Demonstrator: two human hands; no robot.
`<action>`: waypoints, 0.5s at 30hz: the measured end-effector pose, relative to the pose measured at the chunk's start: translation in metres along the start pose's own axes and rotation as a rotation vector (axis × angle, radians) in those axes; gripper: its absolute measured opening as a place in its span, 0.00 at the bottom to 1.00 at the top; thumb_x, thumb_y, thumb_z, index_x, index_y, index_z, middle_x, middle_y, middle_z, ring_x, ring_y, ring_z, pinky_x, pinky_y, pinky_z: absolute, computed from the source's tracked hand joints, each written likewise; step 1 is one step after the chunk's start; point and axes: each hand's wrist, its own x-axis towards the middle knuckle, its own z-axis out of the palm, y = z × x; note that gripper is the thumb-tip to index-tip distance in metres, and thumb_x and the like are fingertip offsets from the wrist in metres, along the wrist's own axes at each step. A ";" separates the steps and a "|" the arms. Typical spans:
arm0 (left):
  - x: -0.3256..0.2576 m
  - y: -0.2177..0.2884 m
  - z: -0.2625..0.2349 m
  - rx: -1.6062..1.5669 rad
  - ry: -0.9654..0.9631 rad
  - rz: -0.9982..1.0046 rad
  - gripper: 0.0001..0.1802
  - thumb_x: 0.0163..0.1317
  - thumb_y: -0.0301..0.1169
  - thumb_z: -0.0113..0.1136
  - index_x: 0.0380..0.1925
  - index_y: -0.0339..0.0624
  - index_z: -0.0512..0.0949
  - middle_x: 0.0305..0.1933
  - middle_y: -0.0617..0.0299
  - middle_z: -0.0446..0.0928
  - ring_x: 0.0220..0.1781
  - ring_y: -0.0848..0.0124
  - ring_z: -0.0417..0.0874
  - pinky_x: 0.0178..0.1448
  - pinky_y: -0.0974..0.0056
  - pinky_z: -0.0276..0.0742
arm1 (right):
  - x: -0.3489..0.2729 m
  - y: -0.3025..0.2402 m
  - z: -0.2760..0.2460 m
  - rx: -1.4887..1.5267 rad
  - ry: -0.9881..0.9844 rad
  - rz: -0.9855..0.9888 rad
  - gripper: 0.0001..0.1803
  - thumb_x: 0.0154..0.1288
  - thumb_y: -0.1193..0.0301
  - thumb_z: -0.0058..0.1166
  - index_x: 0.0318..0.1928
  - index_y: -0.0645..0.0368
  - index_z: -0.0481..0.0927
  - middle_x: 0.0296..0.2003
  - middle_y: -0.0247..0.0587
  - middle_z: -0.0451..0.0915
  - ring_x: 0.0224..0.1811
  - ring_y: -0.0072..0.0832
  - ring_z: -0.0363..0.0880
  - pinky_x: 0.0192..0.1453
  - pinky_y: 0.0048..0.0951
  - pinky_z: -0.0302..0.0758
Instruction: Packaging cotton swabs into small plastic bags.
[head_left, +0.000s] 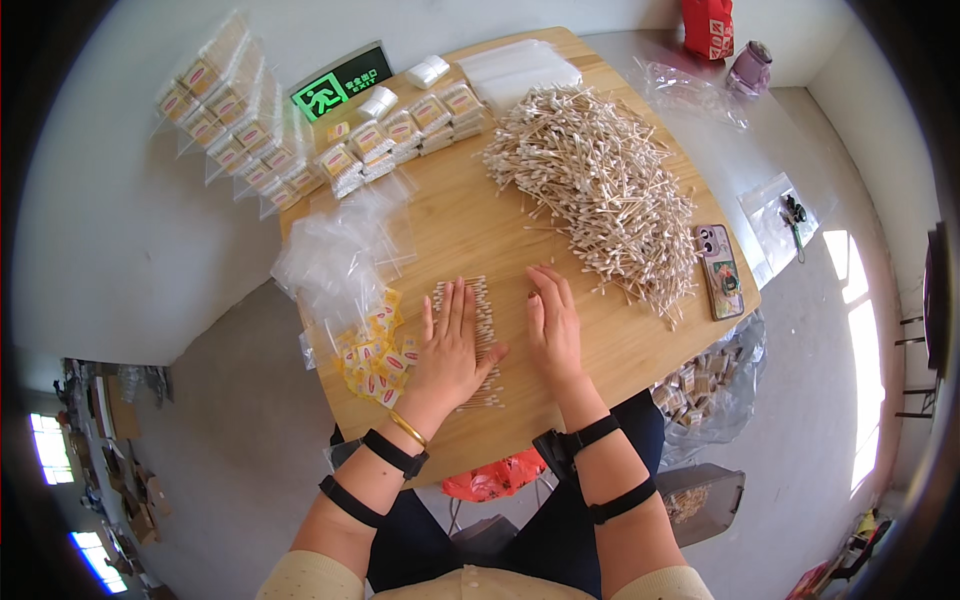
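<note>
My left hand (452, 345) lies flat, fingers stretched out, over a row of cotton swabs (485, 318) lined up side by side on the wooden table (440, 225). Part of the row is hidden under the palm. To its right, my right hand (553, 325) rests on its edge on the bare wood, fingers extended and thumb slightly apart, with nothing visible in it. A large loose heap of cotton swabs (600, 180) spreads beyond my right hand. Small yellow-and-white paper labels (375, 360) lie scattered just left of my left hand.
Clear plastic bags (335, 250) pile up at the left edge. Packed swab bundles (400, 130) and a tall stack of them (235, 120) stand at the back, near flat plastic sheets (520, 72). A phone (720, 272) lies at the right edge; a grey bin (705, 500) stands below.
</note>
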 end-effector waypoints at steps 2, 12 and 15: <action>-0.001 0.004 -0.004 -0.028 -0.003 -0.003 0.53 0.75 0.63 0.42 0.79 0.25 0.47 0.85 0.38 0.44 0.89 0.52 0.40 0.87 0.42 0.28 | -0.001 0.001 -0.002 0.027 -0.015 0.027 0.18 0.76 0.73 0.47 0.62 0.65 0.76 0.61 0.57 0.75 0.66 0.54 0.73 0.70 0.44 0.72; -0.009 0.003 0.004 -0.025 0.004 -0.042 0.55 0.74 0.65 0.41 0.79 0.24 0.48 0.86 0.40 0.44 0.88 0.51 0.42 0.87 0.43 0.30 | 0.000 -0.003 0.005 -0.007 -0.031 0.048 0.18 0.75 0.74 0.47 0.61 0.64 0.77 0.60 0.57 0.76 0.66 0.54 0.73 0.69 0.44 0.73; -0.010 0.002 0.006 -0.003 0.005 -0.044 0.54 0.74 0.65 0.42 0.79 0.25 0.49 0.86 0.40 0.45 0.88 0.52 0.42 0.87 0.43 0.30 | -0.002 -0.003 0.005 -0.033 -0.030 0.020 0.18 0.75 0.73 0.47 0.61 0.64 0.77 0.60 0.56 0.76 0.65 0.53 0.74 0.69 0.44 0.73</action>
